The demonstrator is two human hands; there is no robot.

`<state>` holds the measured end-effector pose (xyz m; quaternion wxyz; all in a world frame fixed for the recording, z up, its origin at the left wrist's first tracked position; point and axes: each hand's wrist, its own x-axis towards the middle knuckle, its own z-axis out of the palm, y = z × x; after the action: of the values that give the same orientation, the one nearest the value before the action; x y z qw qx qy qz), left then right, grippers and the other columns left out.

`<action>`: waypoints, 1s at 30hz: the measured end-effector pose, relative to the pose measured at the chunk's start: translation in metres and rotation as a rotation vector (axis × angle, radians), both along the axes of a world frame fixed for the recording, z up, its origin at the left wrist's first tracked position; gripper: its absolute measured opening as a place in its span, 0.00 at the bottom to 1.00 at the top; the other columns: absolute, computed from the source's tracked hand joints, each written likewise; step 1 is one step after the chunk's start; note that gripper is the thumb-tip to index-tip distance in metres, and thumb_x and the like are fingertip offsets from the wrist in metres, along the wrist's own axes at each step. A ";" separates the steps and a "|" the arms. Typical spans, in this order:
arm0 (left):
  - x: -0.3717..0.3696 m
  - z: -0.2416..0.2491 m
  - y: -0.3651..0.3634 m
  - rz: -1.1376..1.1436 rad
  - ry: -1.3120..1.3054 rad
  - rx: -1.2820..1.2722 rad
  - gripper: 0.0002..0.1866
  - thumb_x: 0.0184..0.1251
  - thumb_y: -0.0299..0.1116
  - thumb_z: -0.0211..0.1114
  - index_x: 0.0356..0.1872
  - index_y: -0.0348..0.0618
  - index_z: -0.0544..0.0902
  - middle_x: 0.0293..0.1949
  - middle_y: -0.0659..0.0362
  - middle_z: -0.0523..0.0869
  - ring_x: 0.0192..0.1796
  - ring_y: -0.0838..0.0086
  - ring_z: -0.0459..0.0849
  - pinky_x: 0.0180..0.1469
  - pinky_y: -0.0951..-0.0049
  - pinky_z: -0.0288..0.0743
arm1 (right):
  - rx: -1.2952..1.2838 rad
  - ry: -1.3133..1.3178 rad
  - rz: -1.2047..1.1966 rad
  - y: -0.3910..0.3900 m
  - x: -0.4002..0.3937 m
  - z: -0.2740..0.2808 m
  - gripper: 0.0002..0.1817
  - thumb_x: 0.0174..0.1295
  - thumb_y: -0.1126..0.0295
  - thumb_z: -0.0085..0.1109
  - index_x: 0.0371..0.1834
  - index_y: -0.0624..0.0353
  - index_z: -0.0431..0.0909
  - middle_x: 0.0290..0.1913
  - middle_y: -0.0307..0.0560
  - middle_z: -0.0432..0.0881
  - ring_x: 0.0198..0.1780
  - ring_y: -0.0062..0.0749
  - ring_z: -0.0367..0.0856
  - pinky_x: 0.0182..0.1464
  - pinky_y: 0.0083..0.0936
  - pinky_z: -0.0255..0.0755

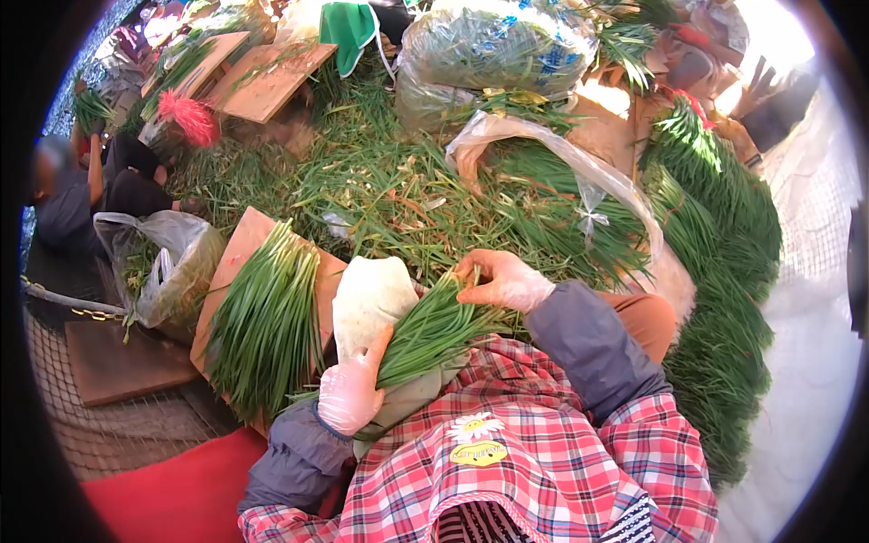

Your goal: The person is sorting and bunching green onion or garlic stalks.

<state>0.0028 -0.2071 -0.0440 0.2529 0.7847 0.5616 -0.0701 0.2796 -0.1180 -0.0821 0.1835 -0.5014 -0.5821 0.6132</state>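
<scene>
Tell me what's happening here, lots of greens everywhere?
A person in thin gloves holds a bunch of green chives across their lap, over a white sack. The left hand grips the bunch near its lower end, and the right hand pinches its upper part. A neat stack of chives lies on a board to the left. Loose chives are piled ahead, with tidy rows on the right. Another person sits at far left.

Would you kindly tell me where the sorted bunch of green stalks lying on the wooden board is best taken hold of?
Grip the bunch of green stalks around its lower, near end, where the stalks draw together, coming from the open left side. Higher up they fan wide across the wooden board, too broad for one hand. The left hand is closest, though it now holds another bundle.
</scene>
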 end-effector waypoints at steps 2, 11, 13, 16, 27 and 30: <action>-0.004 -0.002 -0.003 0.004 -0.003 0.005 0.49 0.43 0.26 0.67 0.71 0.57 0.53 0.38 0.45 0.80 0.35 0.49 0.81 0.37 0.54 0.76 | 0.075 -0.028 -0.039 -0.008 -0.006 -0.008 0.18 0.54 0.70 0.67 0.45 0.62 0.75 0.35 0.39 0.79 0.36 0.20 0.73 0.40 0.20 0.69; -0.016 -0.018 -0.016 0.101 -0.054 0.081 0.50 0.43 0.26 0.69 0.71 0.55 0.53 0.37 0.45 0.79 0.33 0.50 0.81 0.35 0.55 0.76 | 0.065 0.145 -0.540 0.008 0.076 -0.036 0.12 0.61 0.68 0.60 0.44 0.62 0.78 0.32 0.43 0.80 0.33 0.26 0.75 0.38 0.21 0.71; -0.012 -0.022 -0.017 0.092 -0.033 0.101 0.51 0.42 0.26 0.70 0.71 0.55 0.53 0.37 0.47 0.78 0.32 0.50 0.81 0.34 0.56 0.76 | 0.290 -0.110 -0.211 -0.004 0.056 -0.013 0.17 0.56 0.64 0.64 0.46 0.61 0.79 0.39 0.48 0.81 0.41 0.34 0.77 0.46 0.27 0.70; -0.003 -0.020 -0.018 0.123 -0.013 0.077 0.49 0.41 0.23 0.68 0.70 0.55 0.56 0.37 0.46 0.78 0.34 0.49 0.81 0.36 0.55 0.75 | 0.278 -0.258 0.158 -0.004 0.016 -0.006 0.26 0.46 0.58 0.71 0.48 0.57 0.79 0.51 0.55 0.78 0.56 0.46 0.73 0.60 0.34 0.64; -0.004 -0.024 -0.023 0.122 0.005 0.105 0.50 0.39 0.22 0.69 0.70 0.57 0.58 0.39 0.47 0.76 0.32 0.50 0.81 0.35 0.56 0.75 | 0.353 -0.179 -0.386 -0.011 0.031 -0.092 0.06 0.52 0.73 0.59 0.32 0.61 0.77 0.28 0.47 0.81 0.31 0.28 0.78 0.36 0.25 0.73; -0.006 -0.029 -0.027 0.095 -0.006 0.160 0.49 0.38 0.22 0.68 0.69 0.59 0.60 0.38 0.48 0.75 0.31 0.51 0.80 0.33 0.57 0.75 | 0.214 -0.516 -0.383 0.007 0.091 -0.091 0.07 0.54 0.70 0.59 0.33 0.63 0.79 0.31 0.45 0.83 0.33 0.25 0.79 0.38 0.24 0.73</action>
<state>-0.0027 -0.2346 -0.0728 0.1940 0.7750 0.6013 -0.0104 0.3702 -0.1110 -0.1732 0.1937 -0.7181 -0.5658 0.3560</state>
